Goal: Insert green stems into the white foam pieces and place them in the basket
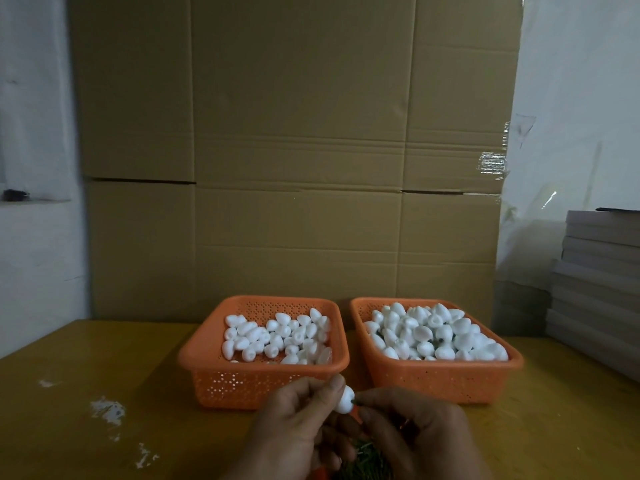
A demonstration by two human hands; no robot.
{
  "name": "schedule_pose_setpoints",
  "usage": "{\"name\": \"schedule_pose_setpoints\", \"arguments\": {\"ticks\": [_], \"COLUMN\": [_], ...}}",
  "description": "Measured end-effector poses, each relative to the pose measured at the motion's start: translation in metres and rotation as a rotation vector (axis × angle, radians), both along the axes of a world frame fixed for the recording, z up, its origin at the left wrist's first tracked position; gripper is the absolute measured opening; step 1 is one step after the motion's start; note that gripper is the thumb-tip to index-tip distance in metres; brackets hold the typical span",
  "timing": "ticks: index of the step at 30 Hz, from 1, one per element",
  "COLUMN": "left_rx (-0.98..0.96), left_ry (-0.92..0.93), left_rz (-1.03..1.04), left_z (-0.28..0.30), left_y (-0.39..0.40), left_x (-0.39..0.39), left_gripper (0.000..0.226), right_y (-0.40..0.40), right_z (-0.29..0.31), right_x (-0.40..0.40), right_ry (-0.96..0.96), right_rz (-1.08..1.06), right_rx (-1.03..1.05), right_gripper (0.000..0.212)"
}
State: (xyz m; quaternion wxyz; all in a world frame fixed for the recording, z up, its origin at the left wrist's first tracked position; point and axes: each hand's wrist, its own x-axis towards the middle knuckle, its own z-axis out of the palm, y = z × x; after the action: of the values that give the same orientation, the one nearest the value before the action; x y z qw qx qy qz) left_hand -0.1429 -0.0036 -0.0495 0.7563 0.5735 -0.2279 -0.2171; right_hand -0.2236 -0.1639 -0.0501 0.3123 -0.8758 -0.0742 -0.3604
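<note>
My left hand (294,420) pinches a white foam piece (343,400) between thumb and fingers, low in the middle of the view. My right hand (412,431) pinches a green stem (354,400) whose tip is at the foam piece's right end. Below the hands lies a pile of green stems (363,462), partly hidden by them. Two orange baskets stand behind: the left basket (207,362) holds several white foam pieces (277,336), and the right basket (512,365) is heaped with white foam pieces (436,332), some showing dark green ends.
The yellow-brown table (104,375) bears white scuff marks (109,412) at the left. A large cardboard sheet (294,150) stands upright behind the baskets. Stacked grey boards (595,289) sit at the right edge.
</note>
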Motion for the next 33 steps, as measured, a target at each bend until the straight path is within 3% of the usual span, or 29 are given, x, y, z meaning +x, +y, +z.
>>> {"name": "schedule_pose_setpoints", "arguments": {"ticks": [7, 12, 19, 33], "left_rx": [0.004, 0.018, 0.024, 0.119], "left_ry": [-0.019, -0.051, -0.13, -0.365], "left_rz": [0.026, 0.063, 0.061, 0.21], "left_z": [0.003, 0.003, 0.005, 0.006], "left_y": [0.001, -0.001, 0.001, 0.0], "left_x": [-0.001, -0.003, -0.005, -0.014], "left_gripper": [0.047, 0.057, 0.037, 0.021], "right_y": [0.0, 0.004, 0.005, 0.013], "right_z": [0.0, 0.0, 0.0, -0.001], "right_x": [0.002, 0.0, 0.0, -0.002], "right_ry": [0.117, 0.091, 0.102, 0.179], "right_rz": [-0.023, -0.035, -0.049, 0.0], "right_rx": [0.111, 0.046, 0.074, 0.263], "right_gripper": [0.011, 0.015, 0.011, 0.009]}}
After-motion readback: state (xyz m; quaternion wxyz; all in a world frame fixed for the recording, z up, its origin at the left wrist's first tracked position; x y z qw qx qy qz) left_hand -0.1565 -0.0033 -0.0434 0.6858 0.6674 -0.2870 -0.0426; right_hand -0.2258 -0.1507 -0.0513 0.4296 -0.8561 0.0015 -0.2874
